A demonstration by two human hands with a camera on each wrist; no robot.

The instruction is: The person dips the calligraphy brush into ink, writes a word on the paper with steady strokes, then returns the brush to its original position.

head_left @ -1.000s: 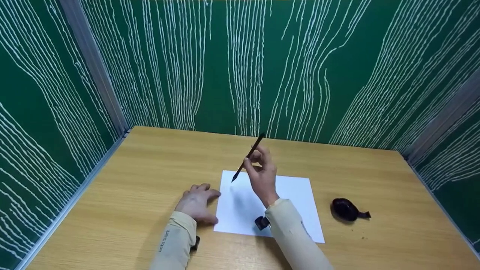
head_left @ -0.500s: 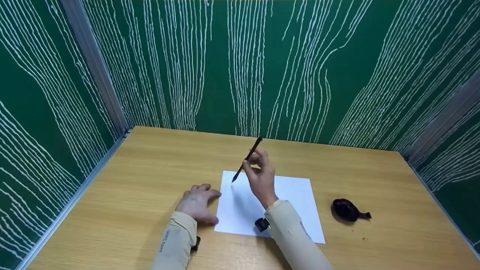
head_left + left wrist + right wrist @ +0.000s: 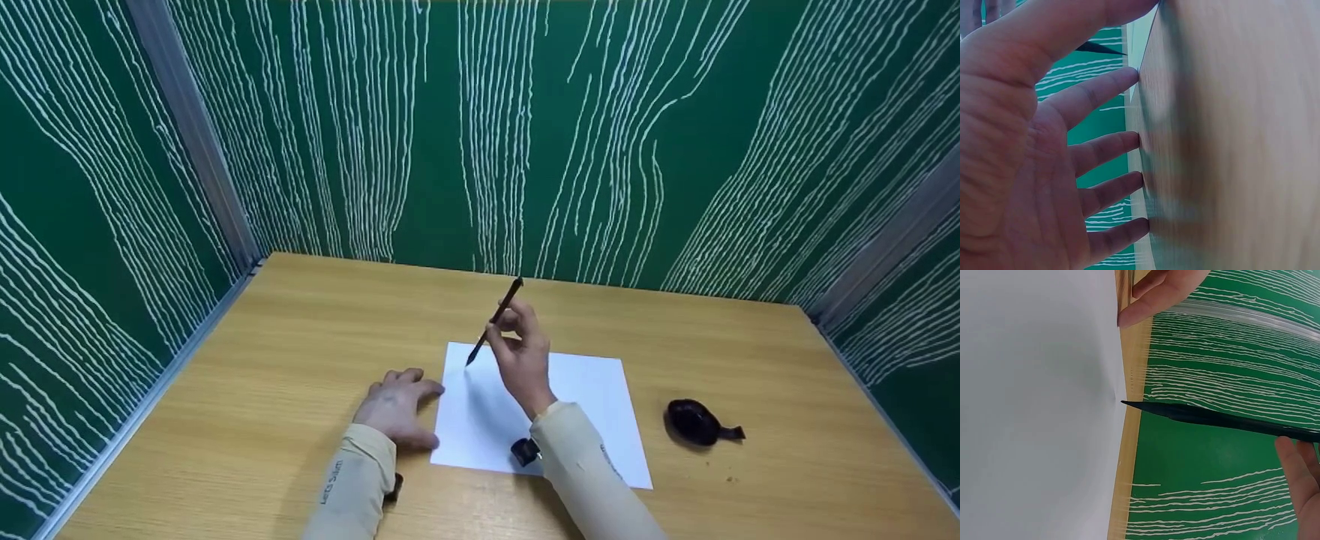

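My right hand [image 3: 521, 360] pinches a dark, slim paintbrush [image 3: 495, 321] between thumb and fingers, its pointed tip angled down over the upper left part of a white paper sheet [image 3: 592, 420]. In the right wrist view the tip of the brush [image 3: 1185, 413] is at the sheet's surface or just above it; I cannot tell whether they touch. The sheet shows no clear marks. My left hand [image 3: 394, 405] rests with spread fingers at the sheet's left edge. In the left wrist view its fingertips [image 3: 1131, 138] stand on the wooden table, thumb and index finger nearest the paper.
A dark, glossy oval dish [image 3: 691, 422] with a short handle sits right of the paper. A few small crumbs [image 3: 731, 479] lie below it. Green panels with white wavy lines [image 3: 435, 150] enclose the wooden table [image 3: 315, 322] at the back and both sides.
My right hand and the paintbrush have dipped slightly, and the brush's upper end is lower and a little further left. The left hand keeps its place by the paper.
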